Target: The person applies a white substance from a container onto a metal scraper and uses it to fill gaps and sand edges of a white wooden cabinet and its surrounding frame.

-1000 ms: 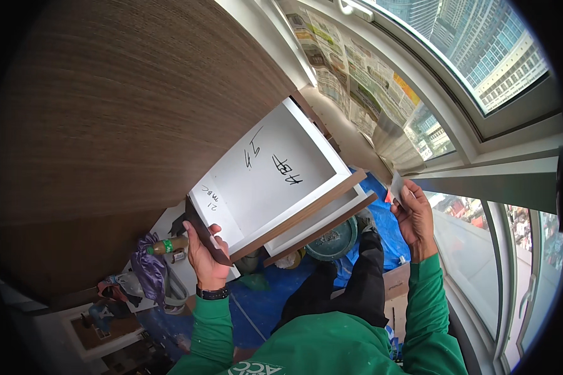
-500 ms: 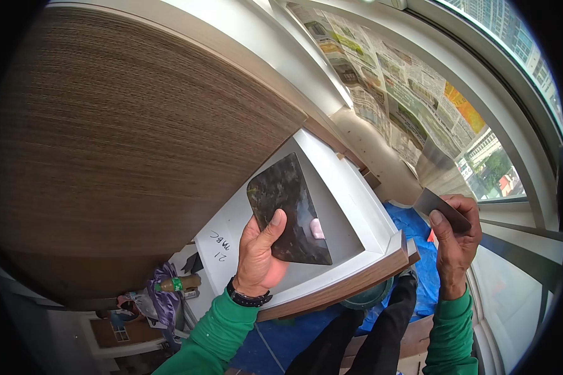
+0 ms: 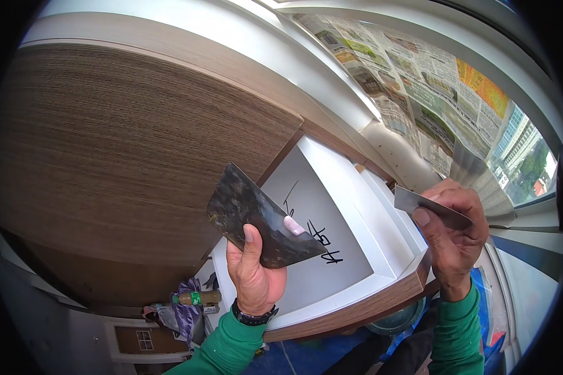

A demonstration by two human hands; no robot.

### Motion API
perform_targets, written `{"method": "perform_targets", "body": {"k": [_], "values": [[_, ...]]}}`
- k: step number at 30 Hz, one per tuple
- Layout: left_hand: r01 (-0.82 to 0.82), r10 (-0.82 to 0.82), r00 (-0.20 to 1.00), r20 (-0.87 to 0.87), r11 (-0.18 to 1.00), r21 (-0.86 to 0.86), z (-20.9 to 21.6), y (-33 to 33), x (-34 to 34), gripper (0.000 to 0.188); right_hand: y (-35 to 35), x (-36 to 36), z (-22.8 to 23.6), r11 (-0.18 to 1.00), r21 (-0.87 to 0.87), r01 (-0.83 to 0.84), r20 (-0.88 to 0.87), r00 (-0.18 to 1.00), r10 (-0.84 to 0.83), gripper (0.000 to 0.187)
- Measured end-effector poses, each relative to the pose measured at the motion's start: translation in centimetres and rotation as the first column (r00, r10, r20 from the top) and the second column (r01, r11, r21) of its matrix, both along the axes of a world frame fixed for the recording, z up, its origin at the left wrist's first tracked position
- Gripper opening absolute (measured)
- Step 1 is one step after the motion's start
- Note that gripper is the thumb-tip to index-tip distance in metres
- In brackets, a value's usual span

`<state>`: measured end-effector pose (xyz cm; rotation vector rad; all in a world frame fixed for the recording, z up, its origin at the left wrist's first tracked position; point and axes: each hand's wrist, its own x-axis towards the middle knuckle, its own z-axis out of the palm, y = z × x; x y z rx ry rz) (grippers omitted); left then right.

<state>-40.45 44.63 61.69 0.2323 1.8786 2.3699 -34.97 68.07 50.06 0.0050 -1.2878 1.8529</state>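
Observation:
My left hand grips a dark, smeared flat plate by its lower edge, thumb lying on top. Near the plate's right edge sits a small blob of pale pink putty. Between thumb and fingers, my right hand pinches a thin grey metal scraper blade, tilted and apart from the plate. Beneath the plate is an open white drawer with handwriting on its bottom and a wood-finish front.
A large brown wood-grain panel fills the left. Newspaper covers part of the window at upper right. Low on the left are a bottle and purple cloth. A round tub and blue sheeting lie below the drawer.
The plate has tipped flatter and shifted left, with the putty still on it. The scraper has moved slightly left, closer to the drawer's side. The whole view has swung.

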Motion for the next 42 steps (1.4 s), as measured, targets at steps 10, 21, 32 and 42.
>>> {"method": "perform_targets", "body": {"k": [10, 21, 32, 42], "values": [[-0.011, 0.006, 0.999, -0.053, 0.996, -0.092, 1.8, 2.5, 0.1, 0.031, 2.3, -0.1, 2.4, 0.951, 0.31, 0.007, -0.065, 0.998, 0.014, 0.028], [-0.056, 0.073, 0.989, 0.127, 0.99, -0.133, 3.7, 4.9, -0.8, 0.025, 3.8, 1.3, 7.2, 0.677, 0.731, -0.082, 0.088, 0.996, 0.026, 0.038], [-0.082, 0.079, 0.981, 0.177, 0.997, 0.012, 3.6, 3.8, -0.3, 0.026, 3.8, 0.9, 9.3, 0.676, 0.725, -0.129, 0.077, 0.991, 0.107, 0.036], [-0.046, 0.006, 0.971, 0.238, 0.986, 0.161, 5.4, -0.7, 1.5, 0.058, 3.2, -2.2, 13.1, 0.792, 0.355, -0.497, 0.219, 0.868, 0.447, 0.016]]}}
